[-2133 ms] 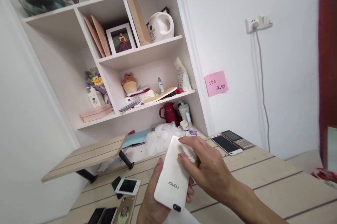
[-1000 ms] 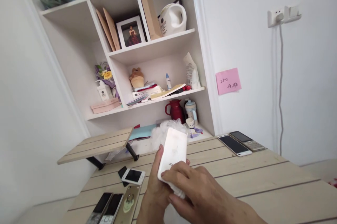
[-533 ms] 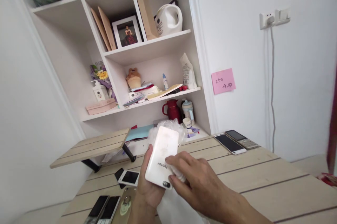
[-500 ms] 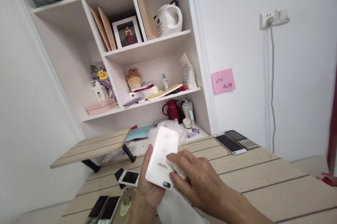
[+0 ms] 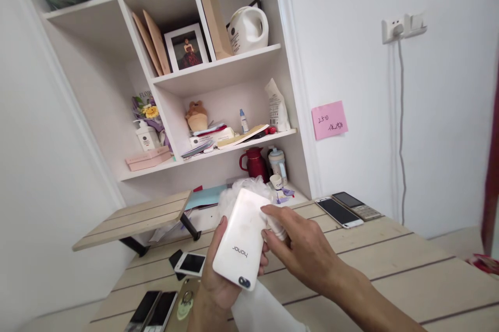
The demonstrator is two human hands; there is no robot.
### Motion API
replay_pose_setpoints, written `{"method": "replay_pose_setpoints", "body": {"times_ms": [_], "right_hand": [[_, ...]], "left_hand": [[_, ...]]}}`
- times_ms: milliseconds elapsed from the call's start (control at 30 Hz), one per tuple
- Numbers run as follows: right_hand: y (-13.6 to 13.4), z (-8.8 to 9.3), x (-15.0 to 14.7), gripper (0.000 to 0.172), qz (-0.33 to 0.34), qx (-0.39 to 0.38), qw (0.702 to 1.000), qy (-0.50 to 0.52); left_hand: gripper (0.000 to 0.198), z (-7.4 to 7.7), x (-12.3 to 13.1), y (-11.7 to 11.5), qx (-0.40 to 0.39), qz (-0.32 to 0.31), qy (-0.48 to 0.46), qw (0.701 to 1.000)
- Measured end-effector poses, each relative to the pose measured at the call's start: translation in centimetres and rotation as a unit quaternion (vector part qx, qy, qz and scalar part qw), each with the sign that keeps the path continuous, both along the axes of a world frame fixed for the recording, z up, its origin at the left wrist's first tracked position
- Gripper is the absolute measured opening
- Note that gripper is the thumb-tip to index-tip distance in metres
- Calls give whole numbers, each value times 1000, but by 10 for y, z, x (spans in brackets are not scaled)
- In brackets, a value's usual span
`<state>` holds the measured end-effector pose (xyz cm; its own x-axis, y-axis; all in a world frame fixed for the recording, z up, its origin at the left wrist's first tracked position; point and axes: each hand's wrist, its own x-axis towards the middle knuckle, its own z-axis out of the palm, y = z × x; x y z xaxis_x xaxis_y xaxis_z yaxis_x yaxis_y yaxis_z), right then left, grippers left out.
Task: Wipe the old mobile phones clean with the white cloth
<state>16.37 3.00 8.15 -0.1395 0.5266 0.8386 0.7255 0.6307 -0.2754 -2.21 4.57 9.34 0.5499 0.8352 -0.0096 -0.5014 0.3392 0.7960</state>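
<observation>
In the head view, a white smartphone (image 5: 242, 233) lies back side up, the honor lettering upside down and its camera at the lower end. My left hand (image 5: 224, 282) is wrapped round it, thumb along the left edge and fingertips at the right edge. My right hand (image 5: 302, 249) is closed on a white wad (image 5: 277, 229), tissue or cloth, mostly hidden by its fingers. Its fingertips are at the phone's upper right edge. Beneath the phone shows a smooth white piece (image 5: 267, 311) that I cannot identify.
On the slatted table (image 5: 409, 269) lie phones: a white one (image 5: 192, 263), two side by side (image 5: 154, 311), a gold one with a ring (image 5: 186, 301), and a pair (image 5: 339, 212) near the wall. A small raised shelf (image 5: 136, 217) stands left; crumpled clear plastic (image 5: 249, 186) lies behind.
My right hand with the white wad has moved up and right, from the middle of the phone's back to its upper right edge. The phone has shifted slightly in my left hand.
</observation>
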Motion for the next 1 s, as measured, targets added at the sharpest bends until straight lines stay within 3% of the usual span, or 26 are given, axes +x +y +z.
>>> {"method": "replay_pose_setpoints", "body": {"times_ms": [200, 367, 433, 533, 767, 1000], "right_hand": [[4, 0, 5, 32, -39, 26, 997, 59], [23, -12, 10, 47, -106, -97, 988, 63], [38, -26, 11, 47, -111, -169, 979, 32], [60, -55, 11, 47, -103, -210, 972, 15], [86, -124, 16, 48, -109, -280, 954, -11], [89, -146, 18, 55, -134, -317, 939, -19]], "left_hand": [[71, 4, 0, -4, 2, -31, 12, 999], [63, 13, -13, -2, 18, 49, -25, 998], [60, 18, -20, -1, 28, 86, -39, 995], [60, 22, -27, -3, 34, 122, -49, 991], [61, 25, -29, -10, 41, 104, -78, 991], [74, 23, -32, -10, 44, 70, -94, 992]]}}
